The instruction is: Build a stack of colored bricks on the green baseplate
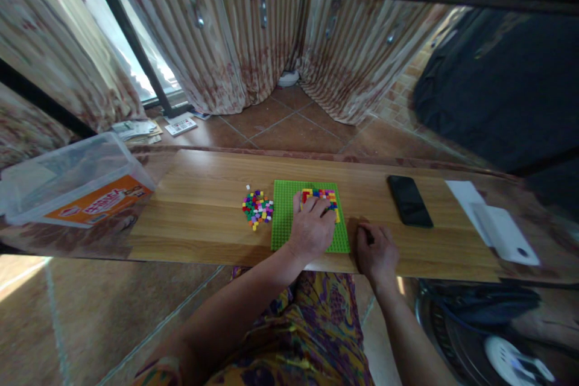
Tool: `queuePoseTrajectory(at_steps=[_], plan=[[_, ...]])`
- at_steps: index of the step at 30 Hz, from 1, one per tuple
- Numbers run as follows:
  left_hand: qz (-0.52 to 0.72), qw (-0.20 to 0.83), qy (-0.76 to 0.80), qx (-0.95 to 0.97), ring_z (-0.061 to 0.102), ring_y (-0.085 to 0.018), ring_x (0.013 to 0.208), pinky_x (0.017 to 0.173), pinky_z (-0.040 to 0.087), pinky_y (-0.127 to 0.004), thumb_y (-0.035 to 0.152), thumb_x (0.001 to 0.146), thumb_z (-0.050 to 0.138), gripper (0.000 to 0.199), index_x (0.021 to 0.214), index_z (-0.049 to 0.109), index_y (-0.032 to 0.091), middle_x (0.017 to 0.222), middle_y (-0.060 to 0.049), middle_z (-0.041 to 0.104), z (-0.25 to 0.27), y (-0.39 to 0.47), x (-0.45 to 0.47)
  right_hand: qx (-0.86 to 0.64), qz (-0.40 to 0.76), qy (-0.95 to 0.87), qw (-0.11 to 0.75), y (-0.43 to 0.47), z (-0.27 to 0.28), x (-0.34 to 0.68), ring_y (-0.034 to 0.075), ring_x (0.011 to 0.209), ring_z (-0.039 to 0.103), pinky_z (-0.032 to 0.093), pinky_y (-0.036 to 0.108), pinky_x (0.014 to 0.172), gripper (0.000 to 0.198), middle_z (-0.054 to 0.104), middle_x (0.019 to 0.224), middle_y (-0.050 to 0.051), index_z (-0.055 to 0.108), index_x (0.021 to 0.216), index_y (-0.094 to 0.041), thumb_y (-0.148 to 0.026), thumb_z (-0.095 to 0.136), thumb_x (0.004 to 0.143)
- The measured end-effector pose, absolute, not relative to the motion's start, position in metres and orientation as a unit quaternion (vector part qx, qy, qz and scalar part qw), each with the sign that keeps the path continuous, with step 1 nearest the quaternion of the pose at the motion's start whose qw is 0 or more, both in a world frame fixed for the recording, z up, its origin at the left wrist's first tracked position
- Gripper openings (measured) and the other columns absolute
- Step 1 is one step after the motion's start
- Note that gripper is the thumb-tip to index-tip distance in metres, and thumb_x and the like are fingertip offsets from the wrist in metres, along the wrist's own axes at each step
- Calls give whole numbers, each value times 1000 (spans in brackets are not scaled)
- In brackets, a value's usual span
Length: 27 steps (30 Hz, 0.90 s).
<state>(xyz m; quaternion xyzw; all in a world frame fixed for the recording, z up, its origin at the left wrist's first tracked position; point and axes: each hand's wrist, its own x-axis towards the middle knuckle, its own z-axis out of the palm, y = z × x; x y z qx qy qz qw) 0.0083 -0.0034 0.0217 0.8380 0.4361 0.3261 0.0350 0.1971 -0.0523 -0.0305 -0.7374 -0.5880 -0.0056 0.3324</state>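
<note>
Baseplate: green [283,224], square-cornered, studded all over. Lies on the wood-grain worktop [199,205] around mid-length, its near side close to the near edge.
Built patch: small bricks packed tight [332,195] on the baseplate, toward its far right corner. Red and yellow at the patch's far left corner, pink and orange along the far right, blue inside, yellow down the right side. Middle and near part hidden by the hand.
Loose bricks: multicolour pile [257,208] on the worktop, just left of the baseplate. White, yellow, green, purple, pink, red, orange; one white piece sits apart at the far side.
Left hand: over the baseplate [313,228], fingers bent down onto the built patch. Fingertips hidden, so can't tell if it's pinching a brick.
Right hand: loosely curled [377,251], at the near edge of the worktop, just right of the baseplate. Can't see whether anything is inside the curl.
Phone: black [409,200], face dark, no brand readable, lying slantwise toward the worktop's right end.
White items: sheet [462,194] across the right end; flat white piece [509,235] beyond it, dark round spot near one corner.
Bin: clear plastic [27,206], past the worktop's left end.
Bin label: orange [97,200], large white characters, apparently Chinese, too blurred to read.
Booklet: by the window [181,125], print too small.
</note>
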Motion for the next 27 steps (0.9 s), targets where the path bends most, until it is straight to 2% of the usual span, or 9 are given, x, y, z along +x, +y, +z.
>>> queuePoseTrajectory(at_steps=[5,9,13,18,23,27], plan=[[297,20,434,850,53,-24,105,110,19,-56,25,91,49,18,87,66,22,111,-5,66,25,-4,9,-739,-9,-586,333,-52,-30,197,20,82,59,45,31,75,30,65,89,9,70,92,-17,-36,47,89],[303,60,437,845,52,-24,111,110,19,-57,27,91,51,16,94,66,23,118,-4,65,28,-7,4,-735,-11,-591,331,-53,-30,197,21,82,59,45,31,75,31,65,89,9,70,92,-17,-37,46,90],[346,88,467,809,52,-24,115,107,29,-50,29,90,53,21,108,64,26,124,-4,63,33,-5,-16,-736,-15,-595,322,-54,-31,199,21,83,59,45,32,74,32,65,92,10,70,93,-17,-38,46,90],[387,64,576,717,56,-23,110,100,39,-43,23,88,54,22,106,65,22,117,-7,66,30,12,-80,-735,-16,-598,320,-54,-33,201,23,84,58,44,33,73,34,65,91,11,70,93,-17,-40,45,90],[325,51,701,632,60,-25,101,93,46,-41,14,82,52,28,105,68,20,106,-9,69,13,41,-143,-737,-16,-596,318,-54,-34,201,23,83,58,42,33,70,35,65,91,11,70,93,-17,-41,44,89],[280,79,678,676,61,-21,99,92,48,-36,5,79,46,40,108,69,22,107,-7,70,3,59,-159,-737,-16,-597,318,-54,-34,201,22,81,58,42,32,68,35,65,92,11,70,93,-17,-41,45,89]])
